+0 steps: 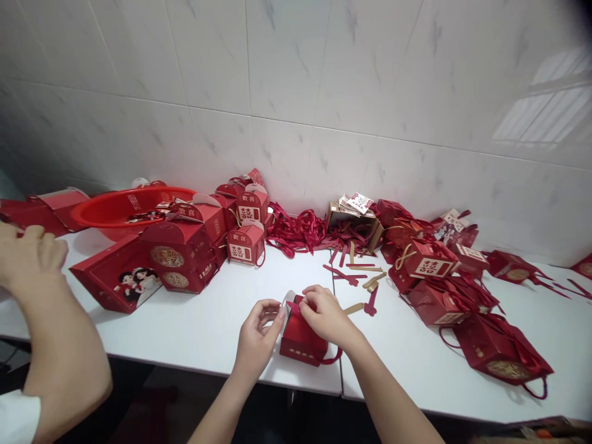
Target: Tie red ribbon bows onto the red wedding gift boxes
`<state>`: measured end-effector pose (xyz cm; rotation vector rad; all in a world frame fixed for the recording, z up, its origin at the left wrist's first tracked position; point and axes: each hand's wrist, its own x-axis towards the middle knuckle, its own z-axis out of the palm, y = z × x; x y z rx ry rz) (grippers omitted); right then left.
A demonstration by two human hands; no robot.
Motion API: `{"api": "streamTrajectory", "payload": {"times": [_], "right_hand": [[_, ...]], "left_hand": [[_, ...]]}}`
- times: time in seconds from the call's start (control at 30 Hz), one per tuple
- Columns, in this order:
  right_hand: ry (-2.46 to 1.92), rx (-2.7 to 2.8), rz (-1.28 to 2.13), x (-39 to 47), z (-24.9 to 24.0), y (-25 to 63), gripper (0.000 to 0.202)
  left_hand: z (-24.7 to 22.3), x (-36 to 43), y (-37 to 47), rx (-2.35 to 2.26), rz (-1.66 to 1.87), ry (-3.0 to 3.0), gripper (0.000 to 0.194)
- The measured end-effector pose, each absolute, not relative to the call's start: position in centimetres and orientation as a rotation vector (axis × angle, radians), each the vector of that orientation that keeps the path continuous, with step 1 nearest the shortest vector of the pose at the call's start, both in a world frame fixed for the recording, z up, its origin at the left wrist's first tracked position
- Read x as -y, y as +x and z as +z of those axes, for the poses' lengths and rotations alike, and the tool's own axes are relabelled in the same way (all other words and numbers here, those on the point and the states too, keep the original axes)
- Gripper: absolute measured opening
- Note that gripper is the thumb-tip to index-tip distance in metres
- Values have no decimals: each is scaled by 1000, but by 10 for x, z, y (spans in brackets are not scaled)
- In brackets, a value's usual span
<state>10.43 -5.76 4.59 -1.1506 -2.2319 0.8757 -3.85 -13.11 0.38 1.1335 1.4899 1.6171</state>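
Observation:
A small red gift box [303, 345] with gold lettering stands upright near the front edge of the white table. My left hand [259, 330] is closed on the box's raised, rounded flap, whose pale inner side shows at the top left. Against that flap, my right hand [324, 311] pinches a dark pink-red ribbon [293, 307] between thumb and fingers. A loop of ribbon [333, 356] hangs at the box's right side. My right fingers cover part of the box's top.
Red boxes [178, 256] and a red basin [115, 213] stand at left, beside another person's arm [60, 333]. A heap of ribbons [300, 231] and an open carton [365, 228] lie by the wall. Loose strips [370, 302] and tied boxes [502, 351] are at right.

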Motion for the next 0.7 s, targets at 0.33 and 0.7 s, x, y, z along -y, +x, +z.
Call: {"api": "streamTrajectory", "payload": {"times": [0.33,0.7], "right_hand": [[-1066,2255,872,57,50,98,21],[-1118,1917,850,63,43,151,22]], "left_hand": [[12,122,-37,-1448,1486,1157,27],[-1,117,-72,-1627,1395,1274,26]]}}
